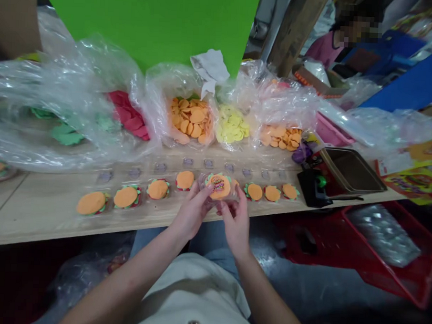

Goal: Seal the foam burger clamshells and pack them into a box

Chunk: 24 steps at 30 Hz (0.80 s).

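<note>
Burger-shaped piece in a clear wrapper (218, 186): held over the near part of the table, between both hands, with a printed label facing up.
Left hand (192, 211): closed around the left side of the wrapper, gripping it.
Right hand (236, 225): closed around the right side of the wrapper, gripping it.
Near row: wrapped burger pieces (157, 189) are laid on the wooden table (27, 216), to the left and right of the hands.
Far side: clear plastic bags (80, 70) of orange discs (189, 118), yellow discs (232, 127) and red pieces (127, 115) are placed in a line.
Right: a dark tray (351, 170) is placed on the table; a red basket (363, 240) is seen below it.
</note>
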Tool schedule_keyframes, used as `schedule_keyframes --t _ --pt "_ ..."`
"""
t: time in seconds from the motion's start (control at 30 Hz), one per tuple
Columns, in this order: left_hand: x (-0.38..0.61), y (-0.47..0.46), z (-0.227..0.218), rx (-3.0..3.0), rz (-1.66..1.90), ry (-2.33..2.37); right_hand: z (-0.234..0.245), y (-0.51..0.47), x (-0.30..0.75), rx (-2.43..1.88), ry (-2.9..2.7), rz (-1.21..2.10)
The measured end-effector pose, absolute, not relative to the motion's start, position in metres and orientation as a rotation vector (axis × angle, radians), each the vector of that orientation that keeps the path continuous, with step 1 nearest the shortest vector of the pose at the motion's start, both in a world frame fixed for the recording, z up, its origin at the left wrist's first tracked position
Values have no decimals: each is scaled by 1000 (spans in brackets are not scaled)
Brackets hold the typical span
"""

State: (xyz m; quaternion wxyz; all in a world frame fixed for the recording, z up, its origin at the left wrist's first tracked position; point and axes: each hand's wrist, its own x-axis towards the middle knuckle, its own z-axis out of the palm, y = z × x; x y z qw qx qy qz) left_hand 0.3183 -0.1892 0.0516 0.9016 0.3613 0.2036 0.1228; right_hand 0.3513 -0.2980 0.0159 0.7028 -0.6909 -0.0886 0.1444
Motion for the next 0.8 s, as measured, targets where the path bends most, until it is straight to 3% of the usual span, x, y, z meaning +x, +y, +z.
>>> schedule_keyframes --t 0.23,0.37,0.53,0.67,0.8 --pt "310 -169 53 787 333 519 16 -316 337 -1947 -199 118" --pt "308 -163 53 851 366 479 36 -294 339 -1734 -203 546" --pt "282 -156 65 932 437 498 28 -252 332 -1348 -194 766" --pt "238 -122 56 882 467 634 4 -221 312 -1484 -775 1025" --pt "171 -18 48 1066 895 1267 -15 -201 295 -1666 -1388 1014"
